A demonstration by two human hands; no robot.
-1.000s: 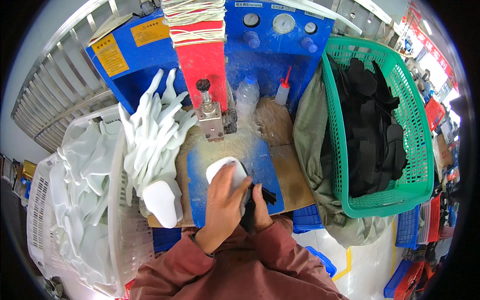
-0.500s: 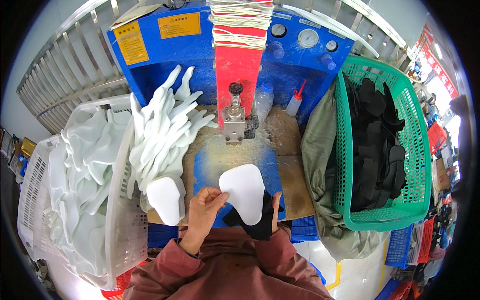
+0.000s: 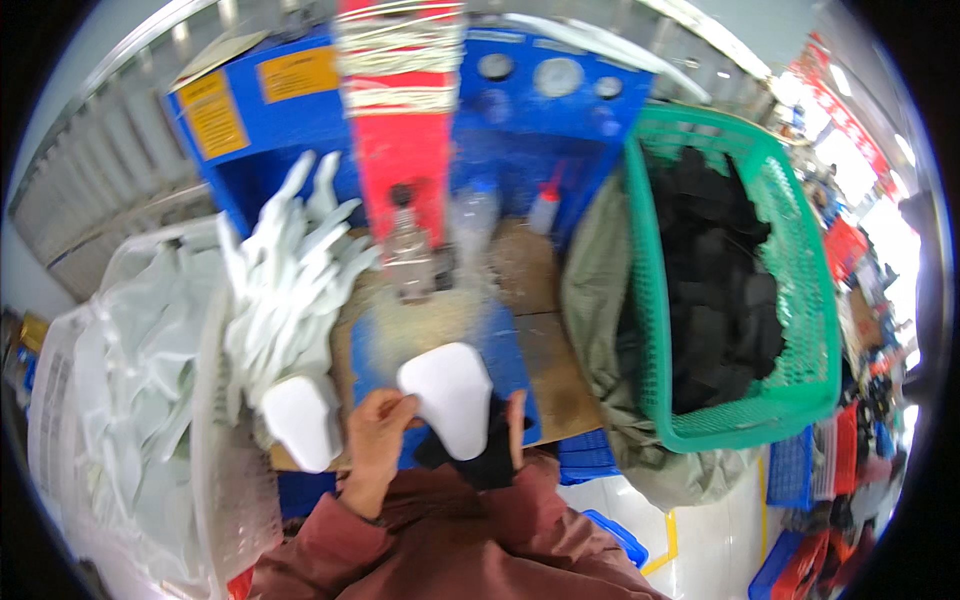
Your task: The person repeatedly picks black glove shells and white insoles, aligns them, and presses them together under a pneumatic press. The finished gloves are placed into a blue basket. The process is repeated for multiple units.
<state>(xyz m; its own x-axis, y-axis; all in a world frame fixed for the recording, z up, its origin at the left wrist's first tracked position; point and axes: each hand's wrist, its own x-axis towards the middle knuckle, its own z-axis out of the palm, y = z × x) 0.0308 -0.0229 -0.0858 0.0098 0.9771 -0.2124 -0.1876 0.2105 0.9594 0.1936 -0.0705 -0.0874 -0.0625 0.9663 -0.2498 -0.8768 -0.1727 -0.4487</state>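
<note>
My left hand (image 3: 376,440) pinches the left edge of a smooth white pad (image 3: 450,395), broad and rounded at the far end and narrower toward me. Behind and below the pad lies a dark, floppy black piece (image 3: 485,468), partly covered by it. My right hand (image 3: 516,430) is closed at that black piece's right side; most of its fingers are hidden. Both pieces are held over the near part of a blue work plate (image 3: 515,370). A short stack of similar white pads (image 3: 300,420) sits left of my left hand.
Ahead stands a blue machine (image 3: 290,125) with a red column (image 3: 400,170) and a metal head (image 3: 410,260). White pieces fill a pale basket (image 3: 215,400) at left and heap (image 3: 285,270) beside it. A green basket (image 3: 655,390) of black pieces (image 3: 715,280) stands right.
The whole view has shifted, so the machine and baskets appear farther left, with motion blur. Both hands keep their hold on the white pad and the black piece.
</note>
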